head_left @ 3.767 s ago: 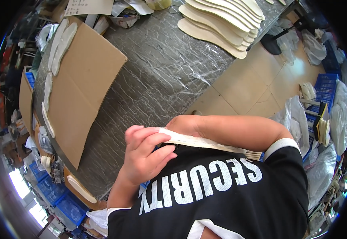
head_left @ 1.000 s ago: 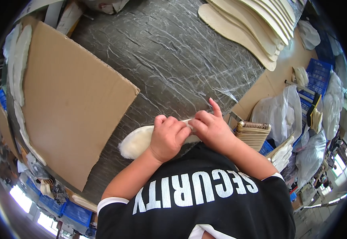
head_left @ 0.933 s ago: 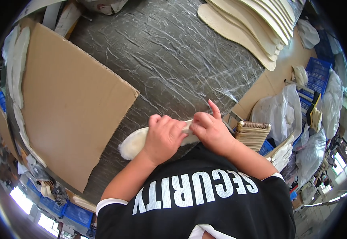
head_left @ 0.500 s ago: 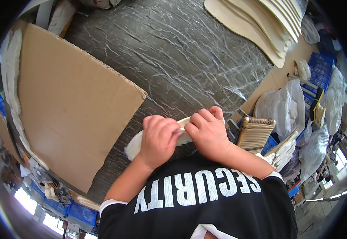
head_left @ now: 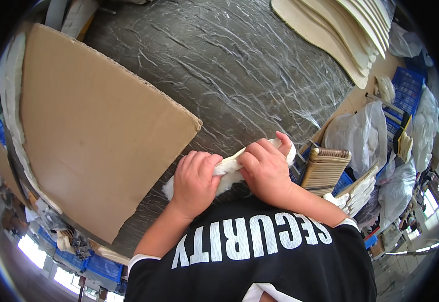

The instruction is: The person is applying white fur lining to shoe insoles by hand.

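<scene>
A white fleecy insole (head_left: 228,179) with a smooth cream edge is held at the near side of the table, close to my body. My left hand (head_left: 195,180) grips it left of its middle, fingers curled over the upper edge. My right hand (head_left: 266,166) pinches it farther right, thumb hidden beneath, with one finger lifted near the insole's right end. Between my hands the edge looks folded, and the fleece shows below it. The insole's left end sticks out past my left hand, just above the table.
Wrinkled clear film covers the dark table (head_left: 219,75). A large cardboard sheet (head_left: 103,126) lies on the left. Several cream insole-shaped pieces (head_left: 320,30) are fanned at the far right. Beyond the right edge are a tan bundle of thin pieces (head_left: 325,171), plastic bags (head_left: 358,133) and a blue crate (head_left: 408,88).
Both hands have kept their hold while tilting the insole, so more fleece shows between them. Its right end now shows beyond my right hand. The view has shifted slightly.
</scene>
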Available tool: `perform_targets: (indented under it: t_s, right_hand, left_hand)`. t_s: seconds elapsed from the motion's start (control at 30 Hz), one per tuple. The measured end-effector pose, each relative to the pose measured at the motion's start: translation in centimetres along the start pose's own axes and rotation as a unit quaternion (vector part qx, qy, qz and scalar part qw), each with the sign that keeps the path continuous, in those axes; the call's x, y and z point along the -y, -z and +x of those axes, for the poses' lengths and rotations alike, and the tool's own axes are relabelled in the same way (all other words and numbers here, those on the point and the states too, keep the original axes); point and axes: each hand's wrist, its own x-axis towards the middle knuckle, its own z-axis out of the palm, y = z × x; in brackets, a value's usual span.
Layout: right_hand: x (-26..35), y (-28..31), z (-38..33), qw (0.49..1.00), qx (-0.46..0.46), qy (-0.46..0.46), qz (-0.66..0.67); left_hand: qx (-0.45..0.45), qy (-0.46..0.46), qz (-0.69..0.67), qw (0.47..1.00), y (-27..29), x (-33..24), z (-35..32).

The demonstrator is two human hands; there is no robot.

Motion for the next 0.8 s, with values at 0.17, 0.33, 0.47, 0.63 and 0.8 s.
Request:
perform_targets:
  t_s: [0.17, 0.33, 0.47, 0.63, 0.8]
  right_hand:
    - [-1.0, -0.2, 0.1, 0.993, -0.038, 0.094, 0.056]
    - [-1.7, -0.7, 0.5, 0.989, -0.051, 0.117, 0.074]
    - [-1.1, -0.6, 0.2, 0.995, -0.051, 0.063, 0.06]
    - [-0.1, -0.4, 0.5, 0.997, -0.04, -0.021, 0.067]
    - [0.0, -0.1, 0.9, 0.995, -0.025, -0.057, 0.079]
  left_hand:
    - [-0.004, 0.051, 0.012, 0.999, -0.2, -0.1, -0.3]
    - [0.023, 0.063, 0.015, 0.998, 0.6, 0.0, 0.0]
    - [0.042, 0.055, -0.061, 0.996, 1.8, 0.8, -0.2]
    - [-0.011, 0.045, -0.045, 0.998, 1.1, 0.6, -0.5]
    - [-0.044, -0.003, -0.003, 0.999, 0.4, 0.5, -0.4]
